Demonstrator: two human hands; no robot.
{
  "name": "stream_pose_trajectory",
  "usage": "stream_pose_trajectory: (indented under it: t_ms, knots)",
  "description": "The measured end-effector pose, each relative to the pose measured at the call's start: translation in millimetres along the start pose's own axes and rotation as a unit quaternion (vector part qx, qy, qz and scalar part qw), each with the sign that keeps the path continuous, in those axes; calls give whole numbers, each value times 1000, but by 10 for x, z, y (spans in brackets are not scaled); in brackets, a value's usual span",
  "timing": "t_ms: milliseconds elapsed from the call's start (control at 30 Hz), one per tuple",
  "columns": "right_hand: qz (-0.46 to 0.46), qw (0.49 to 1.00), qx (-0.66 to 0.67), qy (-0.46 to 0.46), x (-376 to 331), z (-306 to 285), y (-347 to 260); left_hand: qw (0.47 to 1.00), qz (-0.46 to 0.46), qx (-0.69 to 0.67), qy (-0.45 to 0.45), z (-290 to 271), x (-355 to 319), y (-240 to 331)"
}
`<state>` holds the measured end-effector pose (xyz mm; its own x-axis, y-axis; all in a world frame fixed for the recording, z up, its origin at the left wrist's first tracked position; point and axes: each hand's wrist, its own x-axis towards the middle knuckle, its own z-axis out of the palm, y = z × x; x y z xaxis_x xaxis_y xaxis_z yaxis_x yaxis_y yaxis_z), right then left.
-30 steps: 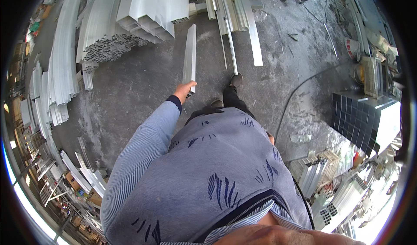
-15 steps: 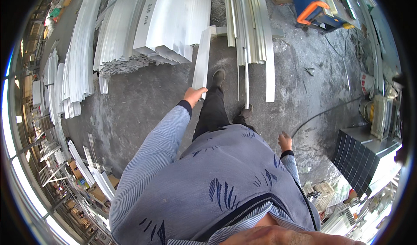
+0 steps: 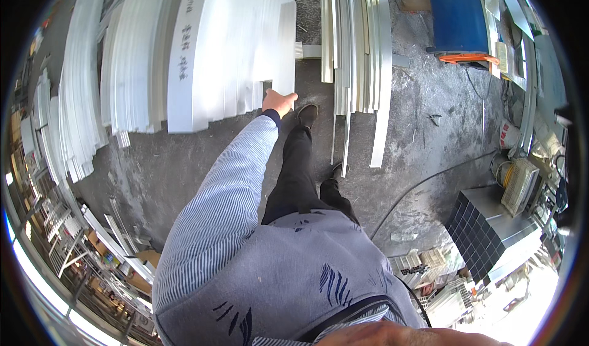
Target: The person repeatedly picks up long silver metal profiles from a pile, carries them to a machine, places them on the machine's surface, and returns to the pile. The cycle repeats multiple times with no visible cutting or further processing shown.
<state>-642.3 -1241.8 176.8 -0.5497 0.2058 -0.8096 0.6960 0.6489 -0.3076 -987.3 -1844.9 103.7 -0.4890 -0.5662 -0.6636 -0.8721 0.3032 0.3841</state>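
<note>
My left hand reaches forward at the end of a striped sleeve and grips the near end of a long white profile bar. That bar lies at the right edge of a big stack of white profiles on the floor. My right hand is hidden behind my body. One of my dark shoes steps just right of the held bar.
A second bundle of pale long profiles lies to the right on the grey concrete floor. A blue machine stands at the far right back, a dark tiled box at right, and a black cable crosses the floor. More white bars line the left.
I have stepped forward to the stack. The bar in my left hand has moved up against the right side of the pile. My right hand, visible half a second ago, is now out of sight.
</note>
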Motion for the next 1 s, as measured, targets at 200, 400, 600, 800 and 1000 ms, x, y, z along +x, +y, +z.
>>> stream_pose_trajectory:
  t_ms: [200, 400, 600, 800, 1000]
  knots:
    - [31, 999, 27, 1, 39, 325, -957, 1000, -6, 21, 18, -128, 1009, 571]
    - [60, 998, 24, 0, -16, 623, -1257, 999, -10, 35, 21, -137, 1932, 684]
    - [94, 995, 24, 6, -104, 810, -1394, 996, -33, 78, 27, 115, 2434, 369]
    - [120, 993, 22, 2, -219, 894, -1522, 989, -28, 127, 68, 528, 2627, -70]
    - [142, 990, 18, -6, -319, 938, -1590, 957, -70, 274, 58, 791, 2896, -273]
